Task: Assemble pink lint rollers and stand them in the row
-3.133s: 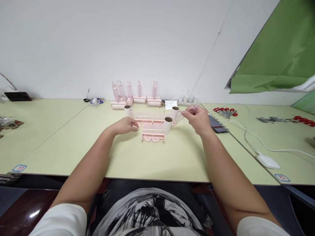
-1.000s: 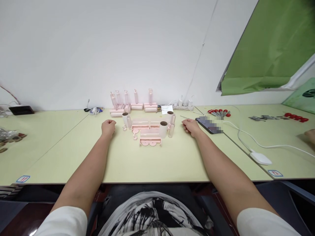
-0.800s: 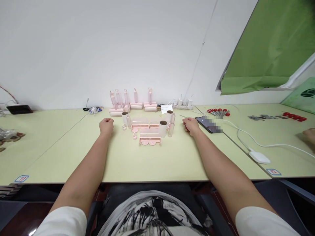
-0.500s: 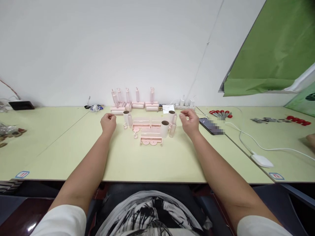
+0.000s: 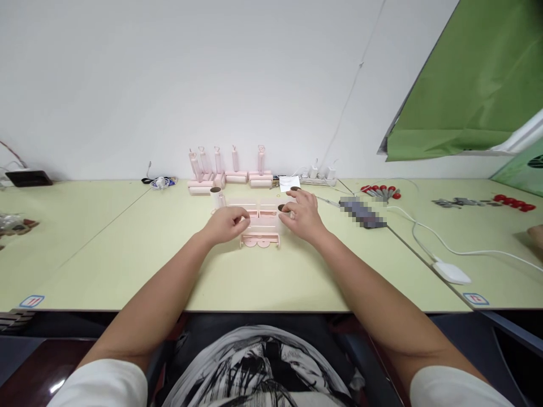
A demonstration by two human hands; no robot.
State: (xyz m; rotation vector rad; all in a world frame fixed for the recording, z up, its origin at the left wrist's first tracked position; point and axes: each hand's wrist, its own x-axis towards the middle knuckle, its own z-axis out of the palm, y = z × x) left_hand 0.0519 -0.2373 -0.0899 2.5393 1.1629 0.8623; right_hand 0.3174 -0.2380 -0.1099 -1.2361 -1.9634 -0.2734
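My left hand point(image 5: 227, 224) hovers at the left of a group of pale pink lint roller parts, thumb and forefinger slightly apart and nothing visible between them. It hides some small parts beneath. My right hand point(image 5: 304, 216) has its fingers spread beside a sticky roll with a brown cardboard core point(image 5: 283, 208); whether they touch it I cannot tell. Between the hands lie clear covers point(image 5: 258, 225) and a pink frame point(image 5: 260, 240) with rounded tabs. Behind my left hand stands another roll point(image 5: 216, 195), and a further roll point(image 5: 296, 189) is partly hidden behind my right fingers.
Pink lint rollers with upright handles point(image 5: 237, 176) line the wall. A phone point(image 5: 362, 212) lies to the right, near red-handled tools point(image 5: 382, 192) and a white cable with a charger point(image 5: 452, 272). A power strip point(image 5: 316, 182) sits at the back. Another person's hand shows at the right edge.
Both hands have moved inward over the pink parts, the left to the right and the right to the left. The right fingers have spread near the roll.
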